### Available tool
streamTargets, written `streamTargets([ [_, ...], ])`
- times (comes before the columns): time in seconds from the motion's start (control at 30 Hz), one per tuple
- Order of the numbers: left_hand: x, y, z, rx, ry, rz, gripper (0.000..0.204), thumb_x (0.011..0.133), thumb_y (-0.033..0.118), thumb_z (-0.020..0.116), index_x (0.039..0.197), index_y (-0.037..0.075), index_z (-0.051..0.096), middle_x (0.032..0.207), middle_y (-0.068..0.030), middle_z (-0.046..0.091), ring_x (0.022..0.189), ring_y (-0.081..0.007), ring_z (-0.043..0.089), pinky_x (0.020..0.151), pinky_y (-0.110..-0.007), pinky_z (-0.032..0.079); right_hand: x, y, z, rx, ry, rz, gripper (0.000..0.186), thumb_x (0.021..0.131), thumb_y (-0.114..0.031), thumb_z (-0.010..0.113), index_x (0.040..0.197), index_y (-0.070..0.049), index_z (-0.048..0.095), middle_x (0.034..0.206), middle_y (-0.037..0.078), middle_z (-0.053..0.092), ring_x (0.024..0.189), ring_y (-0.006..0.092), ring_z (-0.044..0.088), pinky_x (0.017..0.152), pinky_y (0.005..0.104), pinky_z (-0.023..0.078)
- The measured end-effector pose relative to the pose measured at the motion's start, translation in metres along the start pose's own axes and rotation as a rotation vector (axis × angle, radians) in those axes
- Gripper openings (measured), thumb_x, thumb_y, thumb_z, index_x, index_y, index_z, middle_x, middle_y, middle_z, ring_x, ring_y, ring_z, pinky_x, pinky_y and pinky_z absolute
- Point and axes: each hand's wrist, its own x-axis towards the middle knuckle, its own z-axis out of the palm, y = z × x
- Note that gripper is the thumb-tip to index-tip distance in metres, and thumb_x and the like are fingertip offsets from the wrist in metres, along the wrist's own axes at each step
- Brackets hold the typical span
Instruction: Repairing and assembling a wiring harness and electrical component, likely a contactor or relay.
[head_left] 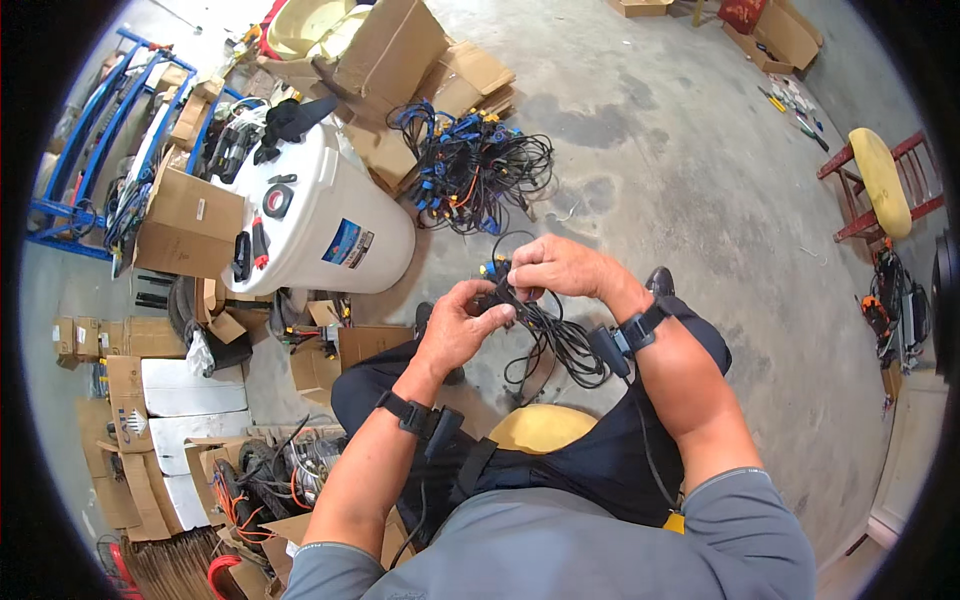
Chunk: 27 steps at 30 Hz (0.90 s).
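Between my legs hangs a looped bundle of black cables (560,340) with a small blue connector (490,270) near its top. My left hand (462,318) grips the dark upper part of the bundle, thumb and fingers curled in. My right hand (565,268) pinches the cable just above and right of it; what exactly lies between those fingertips is partly hidden. Both my wrists wear black strapped devices. A yellow seat pad (540,425) shows below the cables.
A white barrel (360,220) with tools on its lid stands front-left, beside a tangled cable pile (470,165). Cardboard boxes (185,235) and a blue rack (70,200) line the left. A red chair (845,225) with a yellow cushion stands right. Loose tools lie at far right.
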Motion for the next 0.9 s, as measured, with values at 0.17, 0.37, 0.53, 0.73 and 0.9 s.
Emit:
streamTargets([
  [0.17,0.001,-0.003,-0.004,-0.049,-0.003,0.124,0.031,0.085,0.015,0.078,0.106,-0.002,0.062,0.087,-0.0034,0.067,0.076,-0.0093,0.061,0.067,-0.025,0.050,0.002,0.001,0.002,0.016,-0.015,0.003,0.023,0.092,-0.022,0.062,0.081,-0.002,0.067,0.075,0.004,0.068,0.071,0.0108,0.062,0.066,0.0275,0.051],
  [0.37,0.006,-0.003,-0.014,-0.189,-0.034,0.068,0.024,0.082,0.015,0.080,0.093,0.001,0.063,0.079,0.0005,0.062,0.072,-0.0074,0.054,0.063,-0.024,0.045,0.003,0.005,-0.009,0.012,0.047,0.009,0.021,0.092,-0.024,0.065,0.090,-0.003,0.066,0.080,0.003,0.068,0.073,0.0103,0.062,0.066,0.0272,0.052],
  [0.53,-0.005,-0.010,-0.028,-0.500,-0.056,-0.054,0.020,0.087,0.016,0.076,0.093,0.002,0.064,0.079,-0.0001,0.063,0.061,-0.0056,0.053,0.052,-0.021,0.042,0.005,0.000,-0.019,-0.011,0.103,-0.030,0.018,0.089,-0.020,0.070,0.095,-0.004,0.066,0.080,0.003,0.067,0.074,0.0097,0.062,0.063,0.0258,0.051],
  [0.73,-0.020,-0.024,-0.024,-0.775,-0.124,-0.103,0.031,0.094,0.030,0.068,0.102,0.001,0.065,0.081,-0.0027,0.065,0.057,-0.0094,0.055,0.048,-0.023,0.044,0.012,-0.001,-0.009,-0.053,0.103,0.019,0.021,0.090,-0.021,0.068,0.098,-0.002,0.065,0.075,0.004,0.065,0.069,0.0111,0.062,0.061,0.0265,0.051],
  [0.9,-0.025,-0.018,-0.025,-0.786,-0.005,-0.087,0.043,0.094,0.031,0.065,0.123,-0.001,0.058,0.082,-0.0071,0.066,0.060,-0.0124,0.060,0.046,-0.024,0.044,0.017,0.001,0.003,-0.345,0.126,0.086,0.021,0.091,-0.023,0.065,0.092,-0.002,0.068,0.071,0.006,0.065,0.067,0.0147,0.063,0.061,0.0321,0.050],
])
